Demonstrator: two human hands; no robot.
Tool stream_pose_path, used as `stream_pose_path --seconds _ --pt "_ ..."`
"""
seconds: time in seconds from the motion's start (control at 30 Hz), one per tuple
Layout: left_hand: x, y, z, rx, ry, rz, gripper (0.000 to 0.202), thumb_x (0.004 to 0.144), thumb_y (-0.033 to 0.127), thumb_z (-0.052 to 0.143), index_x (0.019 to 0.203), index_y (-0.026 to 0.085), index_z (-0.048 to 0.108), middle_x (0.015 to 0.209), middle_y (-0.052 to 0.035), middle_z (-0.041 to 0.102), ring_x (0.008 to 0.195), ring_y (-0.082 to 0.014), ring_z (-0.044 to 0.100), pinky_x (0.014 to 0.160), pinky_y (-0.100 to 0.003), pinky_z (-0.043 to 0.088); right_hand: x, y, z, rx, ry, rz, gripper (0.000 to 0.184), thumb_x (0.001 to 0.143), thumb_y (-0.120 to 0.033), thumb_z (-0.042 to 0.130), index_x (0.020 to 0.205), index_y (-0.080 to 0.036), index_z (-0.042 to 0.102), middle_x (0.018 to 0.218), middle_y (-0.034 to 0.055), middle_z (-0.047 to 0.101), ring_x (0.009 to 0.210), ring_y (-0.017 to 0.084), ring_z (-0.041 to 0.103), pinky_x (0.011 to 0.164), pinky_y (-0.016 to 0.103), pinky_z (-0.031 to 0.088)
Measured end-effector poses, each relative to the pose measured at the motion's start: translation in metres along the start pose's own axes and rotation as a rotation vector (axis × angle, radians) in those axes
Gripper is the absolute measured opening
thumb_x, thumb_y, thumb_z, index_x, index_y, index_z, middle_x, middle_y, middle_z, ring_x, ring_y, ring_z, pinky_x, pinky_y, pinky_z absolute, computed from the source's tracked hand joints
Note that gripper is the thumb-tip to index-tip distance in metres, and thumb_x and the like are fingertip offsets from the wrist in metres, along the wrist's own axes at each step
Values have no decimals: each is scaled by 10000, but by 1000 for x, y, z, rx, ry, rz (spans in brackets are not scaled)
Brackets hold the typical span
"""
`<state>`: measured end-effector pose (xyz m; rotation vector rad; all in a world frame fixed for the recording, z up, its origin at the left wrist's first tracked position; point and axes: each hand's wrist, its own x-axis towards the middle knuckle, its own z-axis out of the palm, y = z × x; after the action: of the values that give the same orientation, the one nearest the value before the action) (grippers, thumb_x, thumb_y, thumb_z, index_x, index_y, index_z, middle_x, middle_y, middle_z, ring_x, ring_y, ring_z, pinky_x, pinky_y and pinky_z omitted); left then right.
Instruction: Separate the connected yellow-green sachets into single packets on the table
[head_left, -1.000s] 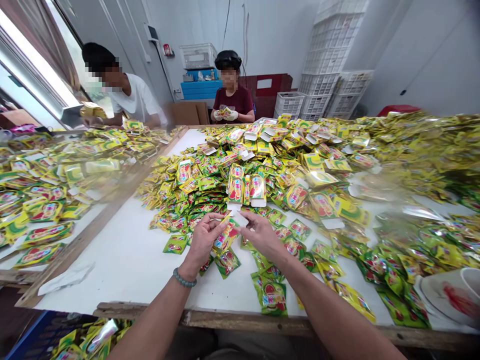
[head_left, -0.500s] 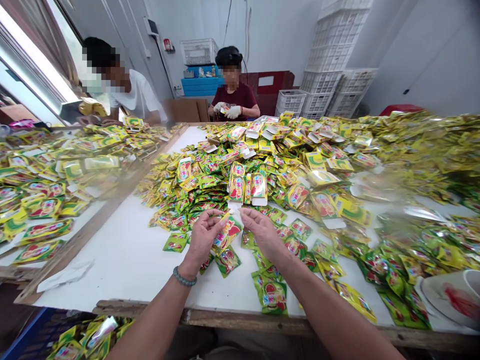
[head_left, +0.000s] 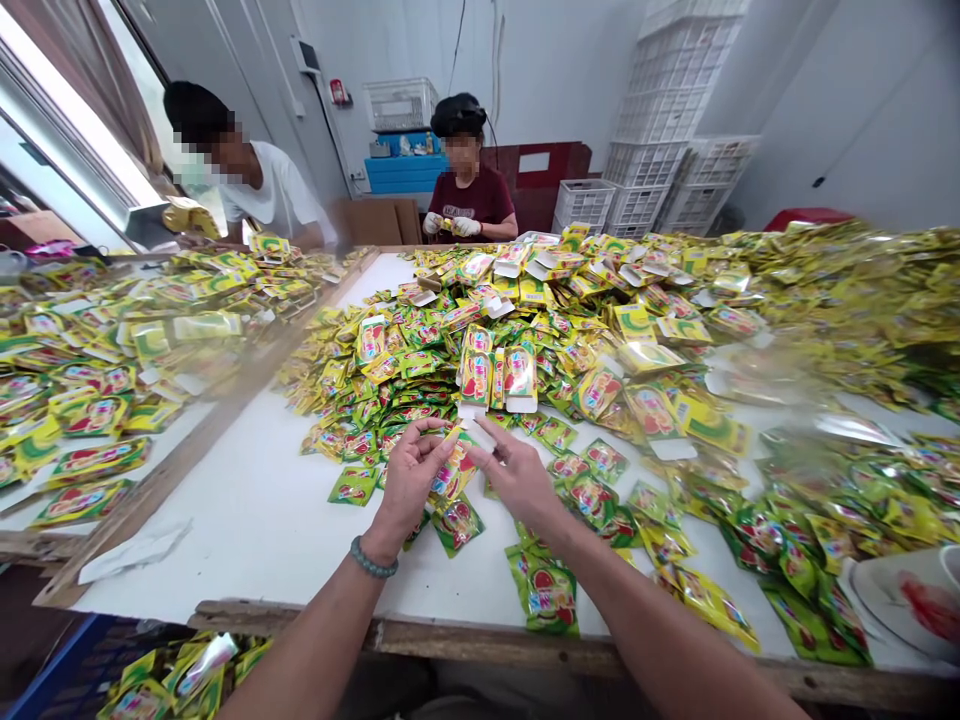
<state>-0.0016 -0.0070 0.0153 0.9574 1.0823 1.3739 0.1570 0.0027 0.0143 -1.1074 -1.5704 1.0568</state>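
Observation:
My left hand (head_left: 409, 478) is closed on a small yellow and green box (head_left: 452, 470) with a watermelon picture, held tilted over the table. At the box's upper end, the fingers of my right hand (head_left: 517, 475) pinch its white flap (head_left: 478, 436). A green sachet (head_left: 459, 524) lies on the white tabletop (head_left: 262, 510) just below the box. Beyond my hands, two boxes with white flaps, one of them this box (head_left: 520, 373), rest against a heap of green sachets (head_left: 420, 365). More sachets (head_left: 551, 590) lie by my right forearm.
A wooden strip (head_left: 217, 420) divides the table on the left, with more boxes beyond it. A white cup (head_left: 911, 600) stands at the right edge. Below the front edge is a blue crate (head_left: 45, 670) of sachets. Two people work across the table; white crates (head_left: 649, 150) are stacked behind.
My right hand has moved slightly inward, its fingers now over the box's flap end. My left hand keeps hold of the box. The view has shifted slightly.

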Motion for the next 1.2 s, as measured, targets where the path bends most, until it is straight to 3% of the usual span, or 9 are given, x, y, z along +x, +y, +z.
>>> stream_pose_path --seconds 0.13,0.3,0.53,0.7,0.77,0.87,0.97,1.07,1.2 --pt "1 -3 -3 23 38 69 422 748 369 763 1100 222 581 782 14 672 670 -135 637 619 -234 506 8 1 -9 347 -4 225 476 780 -477 703 1138 -168 652 977 94 727 798 187 686 644 282 524" --pt "0 -5 -4 113 -12 98 360 819 409 689 1122 243 589 908 -8 665 766 -142 624 679 -234 495 11 1 -13 524 -15 242 375 705 -429 769 962 -168 689 861 52 719 691 139 641 600 247 453" --pt "-4 0 -2 158 -132 45 370 834 406 674 1144 246 551 936 -12 651 763 -144 621 678 -243 491 11 -3 -20 387 -163 201 260 768 -421 707 837 -170 722 673 2 662 610 124 569 596 249 428" --pt "-4 -3 -5 278 -173 92 312 828 382 685 1083 224 598 977 -26 657 830 -156 617 727 -245 478 5 -7 -20 -42 -17 -115 215 842 -354 620 859 -204 774 728 33 699 664 170 600 653 291 460" --pt "-3 -3 -5 243 -158 76 340 822 374 693 1102 229 567 914 -12 651 793 -153 620 706 -248 483 4 -10 -21 -51 -66 -156 243 874 -340 577 945 -225 779 840 41 732 788 198 643 748 314 482" --pt "-3 -2 -3 171 -110 59 407 789 360 730 1115 240 517 816 20 637 731 -146 624 669 -242 485 5 -13 -24 115 -182 -37 304 910 -386 519 997 -243 772 918 24 743 879 208 654 802 328 494" --pt "-2 -2 -3 192 -94 88 391 764 341 756 1067 224 539 757 32 634 686 -126 603 651 -221 465 7 -11 -22 235 -151 82 288 861 -436 598 899 -217 780 855 23 740 802 191 642 763 316 495" --pt "-2 -2 -3 212 -102 101 377 755 345 762 1049 208 572 714 32 630 644 -119 581 612 -211 439 7 -9 -19 231 -157 124 235 782 -415 703 838 -197 770 781 21 721 699 161 608 670 280 471" --pt "-2 -1 -3 176 -96 95 370 755 344 763 1045 204 581 736 20 645 664 -126 596 627 -220 452 6 -15 -19 183 -183 140 282 800 -434 682 916 -192 766 798 20 718 662 141 581 602 251 436"
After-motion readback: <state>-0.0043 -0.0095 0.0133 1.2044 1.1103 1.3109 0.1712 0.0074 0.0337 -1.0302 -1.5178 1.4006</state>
